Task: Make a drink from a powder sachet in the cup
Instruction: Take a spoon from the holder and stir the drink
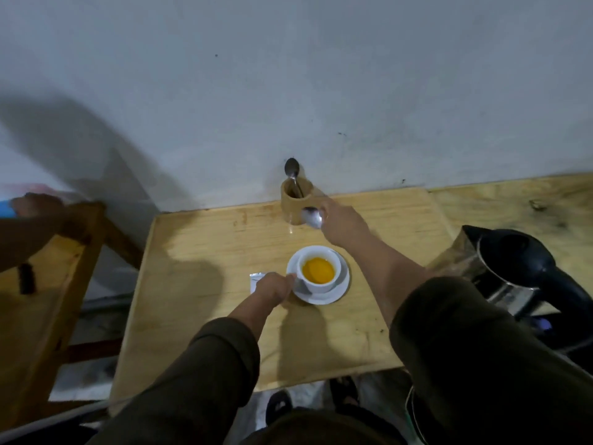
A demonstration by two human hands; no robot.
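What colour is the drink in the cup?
Bright orange-yellow. The drink fills the white cup on its saucer, clearest in the head view.

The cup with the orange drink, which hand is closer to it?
Left. The left hand is right at the cup, at its left side by the saucer. The right hand is farther back near the wooden holder, gripping a spoon.
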